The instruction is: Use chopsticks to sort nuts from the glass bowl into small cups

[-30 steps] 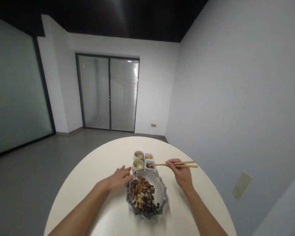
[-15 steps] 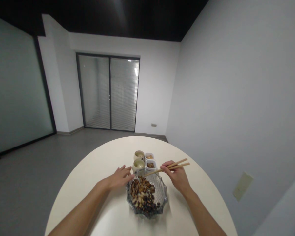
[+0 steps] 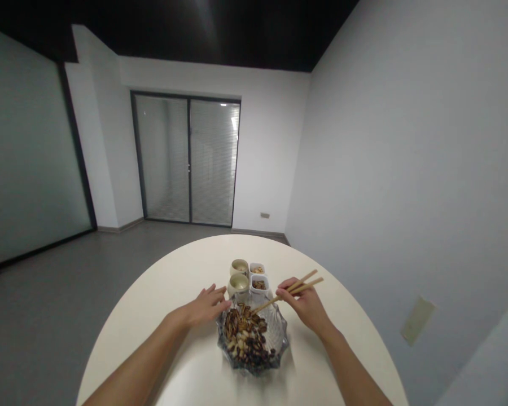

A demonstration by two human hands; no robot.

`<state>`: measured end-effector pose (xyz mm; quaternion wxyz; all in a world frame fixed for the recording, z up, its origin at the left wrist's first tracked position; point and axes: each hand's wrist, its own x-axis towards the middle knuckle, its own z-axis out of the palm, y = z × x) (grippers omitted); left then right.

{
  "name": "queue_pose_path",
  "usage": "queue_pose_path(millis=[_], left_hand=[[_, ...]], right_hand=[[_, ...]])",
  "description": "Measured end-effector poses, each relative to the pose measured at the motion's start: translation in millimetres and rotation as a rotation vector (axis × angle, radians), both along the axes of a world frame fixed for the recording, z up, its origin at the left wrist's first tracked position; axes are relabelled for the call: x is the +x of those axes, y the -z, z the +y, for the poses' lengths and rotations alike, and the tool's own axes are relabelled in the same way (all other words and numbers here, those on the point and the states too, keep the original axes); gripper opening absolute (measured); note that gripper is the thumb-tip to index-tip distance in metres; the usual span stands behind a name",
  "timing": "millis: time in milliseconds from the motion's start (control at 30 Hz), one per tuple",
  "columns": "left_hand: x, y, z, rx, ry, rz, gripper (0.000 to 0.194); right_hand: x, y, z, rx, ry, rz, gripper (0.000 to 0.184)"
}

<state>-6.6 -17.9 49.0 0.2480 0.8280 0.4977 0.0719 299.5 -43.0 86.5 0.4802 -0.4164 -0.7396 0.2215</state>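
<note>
A pair of wooden chopsticks (image 3: pixel 298 287) is gripped in my right hand (image 3: pixel 305 304). Their tips reach into the clear glass bowl (image 3: pixel 279 332), down at the dark brown pieces on its far side. In the bowl lies a mix of nuts and seeds (image 3: pixel 248 335), brown, pale and nearly black, heaped toward the left. My left hand (image 3: pixel 207 305) is open, fingers spread, with its fingertips at the bowl's left rim. Behind the bowl stand two pale cups (image 3: pixel 239 285) and two small white dishes, the nearer dish (image 3: pixel 259 283) holding brown pieces.
Everything stands on a round cream table (image 3: pixel 186 355). The far white dish (image 3: pixel 257 269) holds light-coloured bits. Close by on the right rises a white wall (image 3: pixel 385 169). Glass doors with blinds (image 3: pixel 188 160) are across the room.
The chopstick tips have dipped lower and slightly nearer into the nuts, and the chopsticks slope more steeply. My left hand and the bowl have stayed in place.
</note>
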Motion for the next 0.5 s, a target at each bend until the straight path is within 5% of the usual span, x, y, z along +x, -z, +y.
queue_pose_path(millis=[500], left_hand=[[-0.1, -4.9, -3.9, -0.021, 0.006, -0.009, 0.071]], right_hand=[[1.7, 0.3, -1.0, 0.035, 0.028, 0.048, 0.018]])
